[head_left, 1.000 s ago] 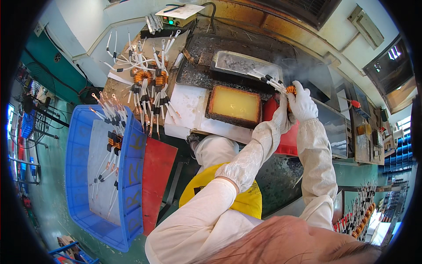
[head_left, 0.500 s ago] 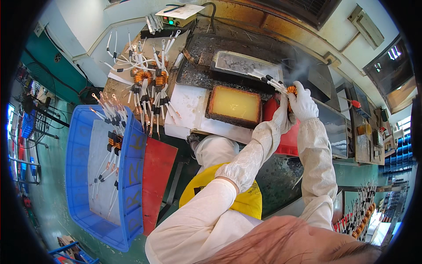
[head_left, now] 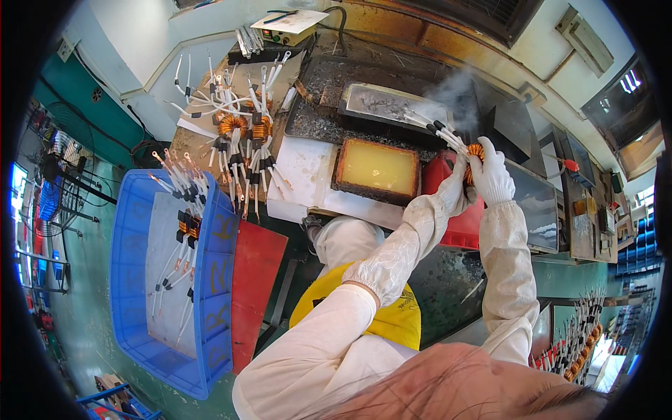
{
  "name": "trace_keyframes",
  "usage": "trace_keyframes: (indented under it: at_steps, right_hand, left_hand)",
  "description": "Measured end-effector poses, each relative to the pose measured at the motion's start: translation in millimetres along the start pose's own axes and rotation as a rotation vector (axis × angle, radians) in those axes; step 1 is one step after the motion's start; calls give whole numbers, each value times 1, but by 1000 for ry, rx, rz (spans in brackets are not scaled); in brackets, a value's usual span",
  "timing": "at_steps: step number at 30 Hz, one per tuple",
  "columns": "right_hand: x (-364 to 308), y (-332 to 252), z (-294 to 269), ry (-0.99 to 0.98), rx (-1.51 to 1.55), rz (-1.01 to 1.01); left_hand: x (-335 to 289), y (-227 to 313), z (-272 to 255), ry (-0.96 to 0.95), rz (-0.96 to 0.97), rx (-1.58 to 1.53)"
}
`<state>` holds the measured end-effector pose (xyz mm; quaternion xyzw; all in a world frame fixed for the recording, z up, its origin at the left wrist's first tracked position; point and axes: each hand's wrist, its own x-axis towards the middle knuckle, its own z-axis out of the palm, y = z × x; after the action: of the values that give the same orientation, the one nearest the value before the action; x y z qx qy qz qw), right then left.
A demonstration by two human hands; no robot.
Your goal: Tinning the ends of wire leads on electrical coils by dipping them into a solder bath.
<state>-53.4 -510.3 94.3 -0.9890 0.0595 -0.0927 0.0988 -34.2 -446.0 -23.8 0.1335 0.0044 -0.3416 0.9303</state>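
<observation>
Both my hands wear pale gloves and hold a copper-wound ring coil (head_left: pixel 475 151) with thick white leads (head_left: pixel 448 134) and black sleeves. My right hand (head_left: pixel 494 178) grips the coil's right side, fingers bent over it. My left hand (head_left: pixel 455 190) closes round its near left side; its fingers are partly hidden. The leads point up and left, their tips at the right part of a long metal bath (head_left: pixel 392 101) with a grey surface. Whether the tips touch that surface I cannot tell. Smoke (head_left: pixel 451 91) rises there. Nearer me stands a rectangular tray of yellow liquid (head_left: pixel 376 168).
Several similar coils (head_left: pixel 234 126) stand on the bench at left. A blue crate (head_left: pixel 213 280) below holds more coils. A red bin (head_left: pixel 458 227) sits under my forearms. A control box (head_left: pixel 287 31) stands at the back; racked coils (head_left: pixel 577 343) are at lower right.
My hands and the coil have shifted slightly right, the lead tips with them. The smoke is thicker. The green light on the control box no longer shows bright. The whole view has moved a little.
</observation>
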Motion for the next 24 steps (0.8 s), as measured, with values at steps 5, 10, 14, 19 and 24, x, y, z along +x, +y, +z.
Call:
trace_keyframes:
  at_steps: [5,10,14,19,24]
  right_hand:
    - [-10,12,2,23,33,21]
    - [-30,16,-3,91,94,14]
    - [-48,25,6,260,116,-84]
    - [-72,28,9,390,128,-158]
    - [-90,29,11,401,159,-109]
  left_hand:
    - [-2,-1,-1,17,-20,71]
    - [-5,-6,2,-91,-37,88]
    - [-5,-7,3,-102,-69,67]
    - [-7,-10,9,-16,-30,35]
    - [-2,-17,1,-4,3,245]
